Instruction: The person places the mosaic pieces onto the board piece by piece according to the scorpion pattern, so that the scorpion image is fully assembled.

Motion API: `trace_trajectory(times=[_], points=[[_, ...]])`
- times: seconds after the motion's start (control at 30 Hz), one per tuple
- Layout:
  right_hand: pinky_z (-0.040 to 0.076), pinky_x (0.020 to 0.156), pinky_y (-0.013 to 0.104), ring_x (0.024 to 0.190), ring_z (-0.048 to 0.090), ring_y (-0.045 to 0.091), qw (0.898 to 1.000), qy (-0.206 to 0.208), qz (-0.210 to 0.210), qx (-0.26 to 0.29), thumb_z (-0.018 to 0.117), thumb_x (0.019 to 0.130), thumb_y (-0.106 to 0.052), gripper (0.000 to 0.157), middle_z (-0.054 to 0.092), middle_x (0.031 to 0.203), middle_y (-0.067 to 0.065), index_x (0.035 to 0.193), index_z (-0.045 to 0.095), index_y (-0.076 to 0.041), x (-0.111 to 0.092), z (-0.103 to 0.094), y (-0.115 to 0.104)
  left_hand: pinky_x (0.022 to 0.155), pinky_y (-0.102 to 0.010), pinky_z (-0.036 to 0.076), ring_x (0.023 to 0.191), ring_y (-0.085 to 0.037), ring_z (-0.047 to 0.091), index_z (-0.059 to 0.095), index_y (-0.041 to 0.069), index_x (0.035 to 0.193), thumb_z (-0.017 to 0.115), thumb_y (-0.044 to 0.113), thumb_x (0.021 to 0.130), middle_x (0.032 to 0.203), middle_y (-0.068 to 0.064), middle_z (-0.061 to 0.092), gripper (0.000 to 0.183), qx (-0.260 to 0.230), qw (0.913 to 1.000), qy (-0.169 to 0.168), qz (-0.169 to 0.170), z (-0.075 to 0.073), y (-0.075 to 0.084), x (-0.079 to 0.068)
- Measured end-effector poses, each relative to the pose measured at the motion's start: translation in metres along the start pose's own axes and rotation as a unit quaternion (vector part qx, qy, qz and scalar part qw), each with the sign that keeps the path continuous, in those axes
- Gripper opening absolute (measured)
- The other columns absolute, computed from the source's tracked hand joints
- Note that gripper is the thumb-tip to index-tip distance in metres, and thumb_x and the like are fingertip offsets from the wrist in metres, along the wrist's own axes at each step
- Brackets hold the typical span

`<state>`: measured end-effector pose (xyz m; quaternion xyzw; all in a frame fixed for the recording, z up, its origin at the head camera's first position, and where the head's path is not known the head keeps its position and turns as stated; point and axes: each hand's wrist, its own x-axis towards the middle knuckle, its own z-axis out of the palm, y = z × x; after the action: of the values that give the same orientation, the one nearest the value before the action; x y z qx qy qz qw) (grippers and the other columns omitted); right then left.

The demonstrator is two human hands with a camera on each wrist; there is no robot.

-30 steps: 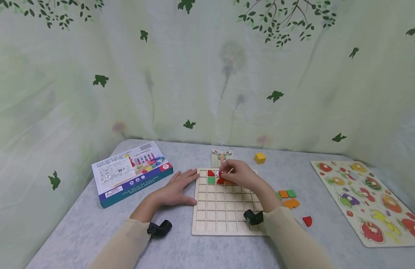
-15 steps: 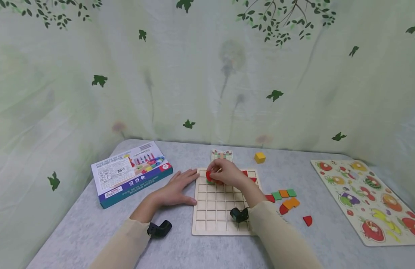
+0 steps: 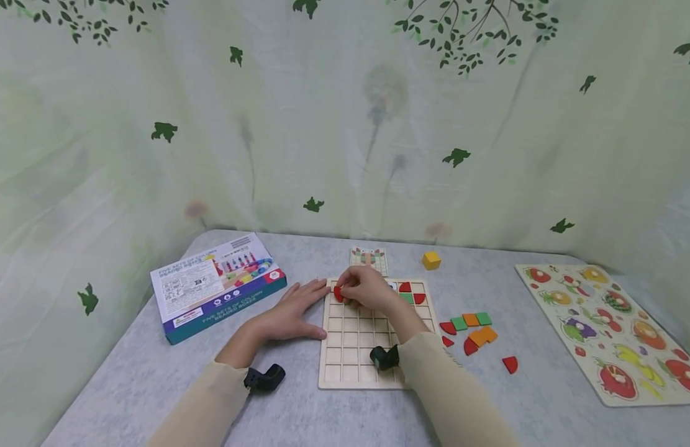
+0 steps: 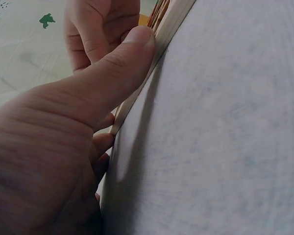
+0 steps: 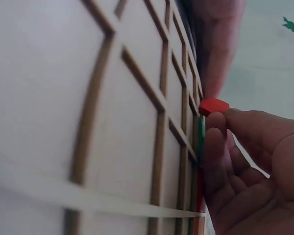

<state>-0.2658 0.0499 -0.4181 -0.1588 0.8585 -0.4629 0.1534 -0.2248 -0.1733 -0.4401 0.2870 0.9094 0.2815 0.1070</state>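
The wooden grid board [image 3: 350, 357] lies flat on the table. My right hand [image 3: 368, 289] pinches a red quarter-circle tile [image 3: 338, 294] between thumb and fingers at the board's upper left corner; the right wrist view shows the red tile [image 5: 214, 106] right at the grid surface. With fingers extended, my left hand [image 3: 291, 316] rests along the board's left edge, its thumb [image 4: 132, 49] against the side. Toward the upper right of the grid sit red tiles [image 3: 405, 287] and a green square tile [image 3: 407, 298]. Tiles beneath my right hand are mostly hidden.
Behind the board lies a small pattern card [image 3: 369, 259], with a yellow cube [image 3: 431, 261] to its right. Loose red, green and orange tiles [image 3: 479, 338] lie right of the board. A cardboard box [image 3: 218, 285] stands at left, a fruit puzzle board [image 3: 613, 335] at right.
My right hand has moved left across the top of the board and now holds a red tile at the left corner. Tiles on the right side have come into view. My left hand stays put.
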Motion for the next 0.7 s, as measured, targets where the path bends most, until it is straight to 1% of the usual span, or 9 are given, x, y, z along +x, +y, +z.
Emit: trace_trajectory(times=[0.23,0.43,0.57,0.7], points=[[0.053,0.06,0.024,0.068,0.06,0.015,0.999,0.02,0.003,-0.037,0.065,0.096,-0.015,0.008,0.068,0.086,0.005,0.102,0.069,-0.011,0.002,0.0054,0.0001,0.126,-0.059,0.0,0.157,-0.033,0.012,0.031,0.009,0.157,0.077,0.051,0.083,0.167,-0.01,0.022,0.097,0.004,1.0,0.002,-0.002,0.0003,-0.0023,-0.0005],[0.049,0.062,0.024,0.07,0.057,0.014,0.997,0.041,-0.005,-0.069,0.067,0.094,-0.017,0.006,0.065,0.086,0.002,0.098,0.071,-0.014,0.0046,0.0076,0.0015,0.126,-0.059,0.0,0.157,-0.033,0.012,0.032,0.009,0.157,0.077,0.051,0.082,0.167,-0.01,0.022,0.097,0.005,1.0,0.002,-0.001,-0.001,-0.002,0.0006],[0.048,0.065,0.025,0.073,0.057,0.014,0.995,0.042,-0.007,-0.088,0.067,0.094,-0.016,0.005,0.066,0.085,0.001,0.096,0.072,-0.016,0.0048,0.0084,0.0008,0.126,-0.059,0.0,0.157,-0.033,0.012,0.032,0.009,0.157,0.077,0.051,0.082,0.167,-0.01,0.022,0.097,0.006,1.0,0.002,-0.001,-0.0012,-0.0018,0.0005],[0.048,0.067,0.025,0.076,0.057,0.015,0.995,0.038,-0.003,-0.092,0.067,0.094,-0.017,0.006,0.066,0.086,0.0,0.096,0.073,-0.016,0.0036,0.008,-0.0005,0.126,-0.059,0.0,0.157,-0.033,0.012,0.032,0.009,0.157,0.077,0.051,0.082,0.167,-0.011,0.022,0.097,0.005,1.0,0.002,-0.001,-0.0004,-0.0023,0.0]])
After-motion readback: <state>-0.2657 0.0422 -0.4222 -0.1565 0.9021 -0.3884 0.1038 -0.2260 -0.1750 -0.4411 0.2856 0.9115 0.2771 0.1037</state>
